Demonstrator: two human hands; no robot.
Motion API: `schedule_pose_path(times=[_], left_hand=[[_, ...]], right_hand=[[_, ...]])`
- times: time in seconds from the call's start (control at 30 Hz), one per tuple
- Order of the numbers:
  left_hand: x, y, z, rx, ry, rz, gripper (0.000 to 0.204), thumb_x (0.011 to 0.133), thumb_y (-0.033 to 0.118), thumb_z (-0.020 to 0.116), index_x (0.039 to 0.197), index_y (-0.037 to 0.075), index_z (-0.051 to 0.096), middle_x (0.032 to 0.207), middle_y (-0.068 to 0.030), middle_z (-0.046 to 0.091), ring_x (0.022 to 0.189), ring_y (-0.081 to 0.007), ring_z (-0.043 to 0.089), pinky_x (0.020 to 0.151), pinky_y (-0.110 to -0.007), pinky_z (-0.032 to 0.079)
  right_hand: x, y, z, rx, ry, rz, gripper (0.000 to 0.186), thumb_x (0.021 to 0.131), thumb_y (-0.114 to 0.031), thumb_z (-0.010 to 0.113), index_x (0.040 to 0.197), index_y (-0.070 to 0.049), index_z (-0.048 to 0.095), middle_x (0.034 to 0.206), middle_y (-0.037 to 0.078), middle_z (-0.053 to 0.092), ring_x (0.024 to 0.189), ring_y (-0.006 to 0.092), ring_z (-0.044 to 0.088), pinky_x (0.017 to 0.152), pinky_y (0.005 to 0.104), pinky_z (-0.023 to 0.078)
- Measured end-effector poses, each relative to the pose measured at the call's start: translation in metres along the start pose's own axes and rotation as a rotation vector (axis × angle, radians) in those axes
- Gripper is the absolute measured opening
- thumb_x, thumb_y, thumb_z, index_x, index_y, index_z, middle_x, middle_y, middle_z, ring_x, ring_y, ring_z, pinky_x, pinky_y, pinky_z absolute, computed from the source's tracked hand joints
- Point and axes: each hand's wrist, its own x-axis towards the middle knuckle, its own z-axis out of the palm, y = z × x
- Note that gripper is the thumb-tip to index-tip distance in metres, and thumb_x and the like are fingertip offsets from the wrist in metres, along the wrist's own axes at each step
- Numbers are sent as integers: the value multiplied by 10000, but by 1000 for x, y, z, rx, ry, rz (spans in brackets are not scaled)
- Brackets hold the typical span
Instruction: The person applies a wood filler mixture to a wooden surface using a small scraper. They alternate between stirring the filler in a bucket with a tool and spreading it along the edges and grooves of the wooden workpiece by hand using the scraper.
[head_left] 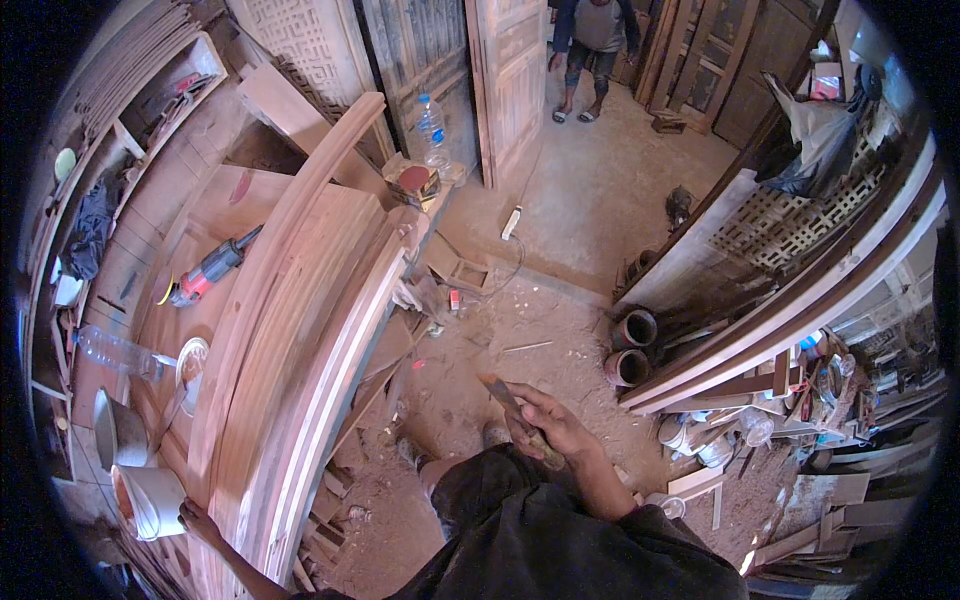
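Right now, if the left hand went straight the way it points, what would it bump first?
Probably the white bucket. The left hand points toward it, fingertips right at its side; whether they touch is hard to tell.

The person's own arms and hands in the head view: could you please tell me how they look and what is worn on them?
Left grip and right grip are bare hands, no gloves. The right forearm is bare up to a loose, dark sleeve. The left forearm also looks bare. No watch shows; rings would be hard to make out.
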Motion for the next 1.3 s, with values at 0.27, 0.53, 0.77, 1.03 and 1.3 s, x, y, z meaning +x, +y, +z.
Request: schedule_pose_path(times=[0.27,0.53,0.77,1.03,1.3], left_hand=[[-8,51,-20,-85,62,12,508,990,403,484,997,-80,640,890,-301,625,787,-443,608,675,-520,495],[-9,83,-38,-172,201,18,539,975,403,499,944,-115,643,833,-313,649,709,-435,638,595,-509,525],[6,118,-17,-169,137,38,520,981,401,493,962,-97,640,863,-305,638,748,-439,624,635,-514,510],[5,176,-25,-125,106,21,499,989,399,487,982,-76,638,896,-296,626,793,-443,607,681,-519,492],[18,169,-18,-109,41,41,479,996,397,480,1003,-56,635,930,-287,614,838,-447,591,727,-524,475]], right_hand=[[3,5,-4,-32,-26,-31,621,981,-407,558,1478,-94,356,677,53,482,471,127,437,426,261,358],[3,1,3,-5,-27,-19,610,983,-403,555,1473,-89,369,675,47,476,475,122,425,426,261,364],[-2,-3,-10,-68,-7,17,547,1001,-397,534,1477,-159,404,735,11,492,528,86,445,454,236,369],[7,-10,-1,-224,-76,-188,484,1048,-272,457,1497,-120,360,670,-10,418,539,90,406,464,248,370],[-10,-16,-8,-160,-2,-132,507,1040,-370,437,1471,-103,407,1210,45,429,1099,172,361,918,344,316]])
